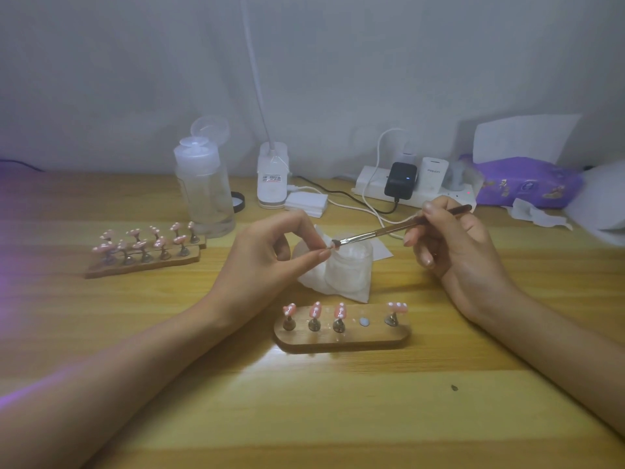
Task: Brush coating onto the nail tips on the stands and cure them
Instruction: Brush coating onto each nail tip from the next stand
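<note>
No text can be read in full.

1. White lamp base point(272, 179), at the middle of the desk's far edge. A white label point(270, 178) on it carries one row of dark characters, apparently digits, above a red line. The individual characters are too blurred to read.
2. White adapter point(434, 174), plugged into the power strip point(372, 189) at the far edge, right of centre. Its face carries one short grey word in capitals, possibly "PISEN"; the reading is uncertain.
3. Purple tissue pack point(527, 182), towards the far right corner. It carries small printed emblems and markings, none of them legible.
</note>
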A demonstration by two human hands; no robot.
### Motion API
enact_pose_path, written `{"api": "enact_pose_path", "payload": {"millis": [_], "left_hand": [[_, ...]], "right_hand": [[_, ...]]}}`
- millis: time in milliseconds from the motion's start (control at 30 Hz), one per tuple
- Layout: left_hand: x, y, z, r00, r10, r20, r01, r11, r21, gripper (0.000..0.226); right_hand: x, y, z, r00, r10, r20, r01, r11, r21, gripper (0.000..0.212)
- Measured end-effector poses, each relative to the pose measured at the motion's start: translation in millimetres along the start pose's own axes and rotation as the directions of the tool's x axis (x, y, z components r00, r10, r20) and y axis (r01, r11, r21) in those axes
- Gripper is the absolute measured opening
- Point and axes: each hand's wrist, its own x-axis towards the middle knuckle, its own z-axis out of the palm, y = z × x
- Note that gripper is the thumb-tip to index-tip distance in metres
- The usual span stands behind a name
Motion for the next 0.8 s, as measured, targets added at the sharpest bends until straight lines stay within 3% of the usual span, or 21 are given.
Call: {"api": "enact_pose_path", "payload": {"millis": [200,333,433,800], "left_hand": [[2.1,-2.5,-0.3,1.000,-0.002,0.019,0.002,1.000,0.013,0.013],[1.2,-4.0,-1.6,1.000,0.015,0.023,-0.016,0.999,0.047,0.013],[-1.1,-2.7,0.0,0.999,0.036,0.004,-0.036,0.996,0.086,0.013],[-3.7,-1.4,1.7,0.999,0.045,-0.018,-0.042,0.988,0.148,0.014]], "right_hand": [[0.8,-0.9,-0.6,0.999,0.024,-0.041,-0.022,0.998,0.054,0.034],[-0.2,1.0,0.4,1.000,0.023,-0.008,-0.023,1.000,-0.020,0.026],[1.3,0.6,-0.8,0.998,0.034,-0.049,-0.033,0.999,0.030,0.025],[0.8,1.4,-0.3,1.000,0.008,0.028,-0.008,1.000,0.009,0.019]]}}
